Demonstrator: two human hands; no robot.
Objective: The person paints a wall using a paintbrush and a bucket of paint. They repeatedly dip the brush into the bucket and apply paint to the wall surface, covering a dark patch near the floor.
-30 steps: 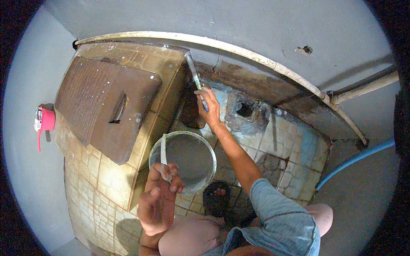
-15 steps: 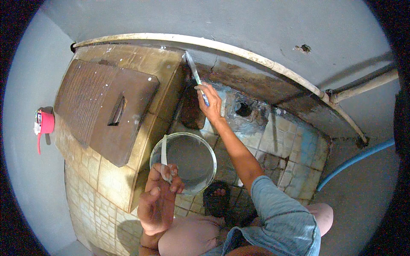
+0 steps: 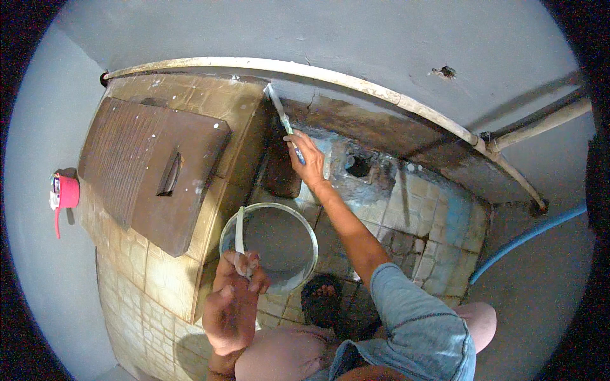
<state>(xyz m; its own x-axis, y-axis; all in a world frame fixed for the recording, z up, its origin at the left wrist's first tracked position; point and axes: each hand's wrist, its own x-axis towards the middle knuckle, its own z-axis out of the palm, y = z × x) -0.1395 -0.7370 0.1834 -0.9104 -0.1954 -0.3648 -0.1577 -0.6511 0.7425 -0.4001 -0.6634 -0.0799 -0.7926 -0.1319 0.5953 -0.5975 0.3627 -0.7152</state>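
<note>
My right hand [image 3: 307, 160] grips a paintbrush [image 3: 277, 106] by its blue-and-white handle. The brush's pale tip touches the grey wall [image 3: 273, 38] beside the far corner of a tiled ledge [image 3: 198, 244], just under a white pipe [image 3: 298, 68]. Below, my left hand [image 3: 236, 295] has its fingers curled round the white handle [image 3: 240, 232] of a round bucket [image 3: 314, 254], palm turned up. Grey paint [image 3: 276, 241] shows inside the bucket, which hangs or stands near the ledge's side; I cannot tell which.
A brown ribbed board [image 3: 140, 165] with a slot lies on the ledge. At far left sits a pink dipper [image 3: 68, 192]. A dark drain hole [image 3: 358, 165] opens in the stained tile floor [image 3: 413, 203]. A blue hose [image 3: 527, 241] runs at right; my sandalled foot [image 3: 321, 297] is beside the bucket.
The view has shifted slightly. My right hand and the brush tip are a little lower and further left in the picture; both hands keep their grips.
</note>
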